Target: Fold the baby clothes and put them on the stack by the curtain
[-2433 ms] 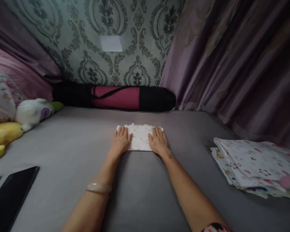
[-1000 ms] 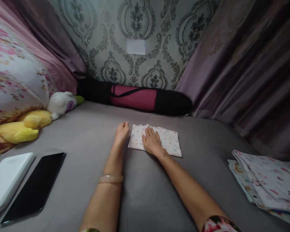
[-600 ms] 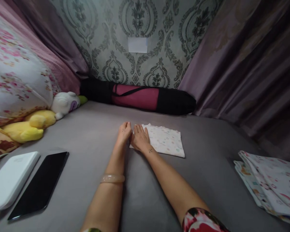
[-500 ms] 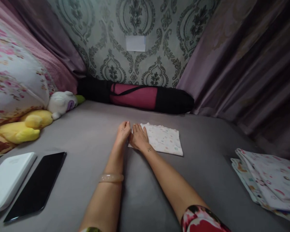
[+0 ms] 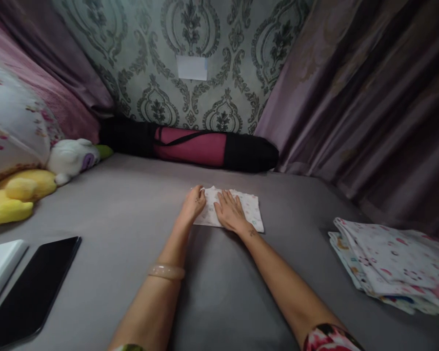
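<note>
A folded white cloth with a small coloured print lies flat on the grey sheet in front of me. My left hand is at its left end, fingers curled together on the far left corner; the fingertips are partly hidden. Spread flat on the middle of the cloth is my right hand, palm down with fingers pointing away from me.
A stack of folded printed cloths lies to the right. On the left are a black phone, a white box-like device, a yellow plush toy and a white plush toy. A black and pink long bag lies along the wall.
My right hand has slid rightward from the cloth's left end to its middle. My left hand now overlaps the cloth's left corner. The view has turned slightly right.
</note>
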Demonstrator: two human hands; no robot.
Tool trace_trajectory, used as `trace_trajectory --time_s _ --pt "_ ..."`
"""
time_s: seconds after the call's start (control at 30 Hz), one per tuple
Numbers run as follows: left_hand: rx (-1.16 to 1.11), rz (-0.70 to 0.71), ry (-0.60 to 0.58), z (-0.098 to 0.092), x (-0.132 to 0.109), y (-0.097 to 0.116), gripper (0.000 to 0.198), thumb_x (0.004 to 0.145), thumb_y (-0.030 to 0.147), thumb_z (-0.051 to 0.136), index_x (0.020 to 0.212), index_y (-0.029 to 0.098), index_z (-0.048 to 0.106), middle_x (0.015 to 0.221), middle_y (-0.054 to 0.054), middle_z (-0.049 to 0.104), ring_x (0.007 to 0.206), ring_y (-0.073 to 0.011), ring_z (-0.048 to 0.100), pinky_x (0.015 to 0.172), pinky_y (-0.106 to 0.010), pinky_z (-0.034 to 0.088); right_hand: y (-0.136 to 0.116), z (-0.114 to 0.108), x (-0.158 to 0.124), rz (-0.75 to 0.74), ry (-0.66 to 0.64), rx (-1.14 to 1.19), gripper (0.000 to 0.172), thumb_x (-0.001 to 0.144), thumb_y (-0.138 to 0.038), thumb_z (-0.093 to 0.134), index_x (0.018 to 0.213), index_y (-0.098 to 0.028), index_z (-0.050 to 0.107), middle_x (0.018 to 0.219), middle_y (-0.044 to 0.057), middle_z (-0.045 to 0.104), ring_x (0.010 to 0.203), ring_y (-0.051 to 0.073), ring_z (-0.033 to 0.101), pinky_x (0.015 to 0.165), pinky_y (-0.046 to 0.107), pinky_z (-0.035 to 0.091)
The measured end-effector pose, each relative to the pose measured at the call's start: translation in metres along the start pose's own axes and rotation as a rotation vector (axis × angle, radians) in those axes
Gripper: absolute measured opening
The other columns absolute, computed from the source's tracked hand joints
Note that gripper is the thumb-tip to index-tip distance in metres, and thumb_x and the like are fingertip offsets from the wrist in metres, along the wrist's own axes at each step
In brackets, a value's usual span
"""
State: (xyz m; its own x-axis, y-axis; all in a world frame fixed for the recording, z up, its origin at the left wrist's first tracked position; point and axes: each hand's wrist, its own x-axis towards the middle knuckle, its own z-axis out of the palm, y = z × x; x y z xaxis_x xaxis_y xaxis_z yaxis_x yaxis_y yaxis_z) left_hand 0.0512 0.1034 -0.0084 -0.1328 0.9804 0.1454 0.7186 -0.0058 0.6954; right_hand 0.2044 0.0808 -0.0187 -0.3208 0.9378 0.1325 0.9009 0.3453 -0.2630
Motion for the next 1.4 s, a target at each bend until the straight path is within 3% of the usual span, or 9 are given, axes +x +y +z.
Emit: trace_trajectory --time_s 0.17,0.3,0.4,0.53,0.7,0.87,1.07,1.27,1.4 --pt "0.15 0.15 -0.062 0.015 -0.003 0.003 0.035 0.091 0.017 0.037 0.117 0.01 0.058 0.118 -0.016 0.063 0.112 -0.0216 0.057 0.097 -0.031 0.042 0.002 0.011 -0.003 -0.003 0.02 -0.014 0.056 0.098 -0.039 0.026 0.146 -0.012 0.034 0.155 0.011 0.026 0.144 0.023 0.017 0.116 0.045 0.006" --pt "0.241 0.224 -0.1 0.018 -0.007 0.003 0.034 0.091 0.016 0.035 0.115 0.011 0.058 0.113 -0.016 0.064 0.11 -0.0219 0.058 0.095 -0.032 0.042 0.011 -0.002 -0.001 -0.003 -0.053 0.088 0.058 0.099 -0.039 0.018 0.147 -0.01 0.031 0.155 0.01 0.026 0.144 0.02 0.019 0.116 0.041 0.011" --pt "0.308 0.257 -0.101 0.019 -0.009 0.002 0.034 0.092 0.018 0.034 0.117 0.012 0.056 0.118 -0.016 0.062 0.115 -0.0228 0.054 0.098 -0.035 0.04 0.026 -0.01 -0.004 0.072 0.031 0.044 0.059 0.099 -0.038 0.017 0.147 -0.007 0.03 0.154 0.013 0.027 0.144 0.022 0.019 0.116 0.042 0.011" --pt "0.427 0.234 -0.091 0.024 -0.014 -0.002 0.043 0.096 0.031 0.032 0.131 0.01 0.046 0.142 -0.02 0.045 0.134 -0.0284 0.037 0.109 -0.045 0.028 0.046 -0.005 -0.011 0.185 0.096 -0.101 0.059 0.098 -0.037 0.024 0.145 -0.003 0.032 0.152 0.016 0.031 0.142 0.025 0.022 0.116 0.044 0.009" --pt "0.54 0.21 -0.079 0.03 -0.02 -0.005 0.055 0.097 0.04 0.024 0.14 0.011 0.039 0.149 -0.018 0.037 0.139 -0.0295 0.03 0.114 -0.046 0.019 0.05 0.003 -0.012 0.195 0.103 -0.119 0.059 0.098 -0.038 0.026 0.145 -0.005 0.033 0.151 0.015 0.034 0.141 0.025 0.025 0.115 0.043 0.01" --pt "0.577 0.24 -0.082 0.029 -0.023 -0.006 0.055 0.096 0.045 0.023 0.144 0.022 0.038 0.149 -0.013 0.037 0.139 -0.0305 0.03 0.113 -0.049 0.019 0.046 0.002 -0.013 0.214 0.12 -0.104 0.057 0.096 -0.037 0.032 0.146 -0.009 0.034 0.15 0.015 0.035 0.14 0.025 0.026 0.114 0.044 0.01" --pt "0.613 0.218 -0.103 0.031 -0.022 -0.003 0.054 0.096 0.046 0.023 0.143 0.025 0.039 0.15 -0.015 0.036 0.139 -0.0337 0.03 0.11 -0.053 0.022 0.045 -0.006 -0.012 0.186 0.105 -0.128 0.05 0.096 -0.039 0.034 0.144 -0.027 0.038 0.148 0.011 0.039 0.135 0.028 0.032 0.11 0.047 0.016" --pt "0.622 0.193 -0.147 0.032 -0.016 -0.001 0.054 0.095 0.048 0.024 0.142 0.027 0.039 0.149 -0.014 0.037 0.138 -0.0329 0.03 0.109 -0.053 0.022 0.051 -0.016 -0.007 0.196 0.083 -0.142 0.043 0.096 -0.041 0.033 0.135 -0.032 0.05 0.134 0.011 0.052 0.12 0.029 0.045 0.103 0.047 0.024" --pt "0.612 0.221 -0.147 0.029 -0.009 -0.002 0.054 0.093 0.052 0.026 0.138 0.028 0.044 0.141 -0.014 0.043 0.129 -0.0332 0.037 0.104 -0.051 0.026 0.056 -0.01 -0.004 0.154 0.122 -0.126 0.047 0.097 -0.04 0.03 0.14 -0.028 0.043 0.142 0.011 0.045 0.13 0.028 0.037 0.108 0.047 0.016"
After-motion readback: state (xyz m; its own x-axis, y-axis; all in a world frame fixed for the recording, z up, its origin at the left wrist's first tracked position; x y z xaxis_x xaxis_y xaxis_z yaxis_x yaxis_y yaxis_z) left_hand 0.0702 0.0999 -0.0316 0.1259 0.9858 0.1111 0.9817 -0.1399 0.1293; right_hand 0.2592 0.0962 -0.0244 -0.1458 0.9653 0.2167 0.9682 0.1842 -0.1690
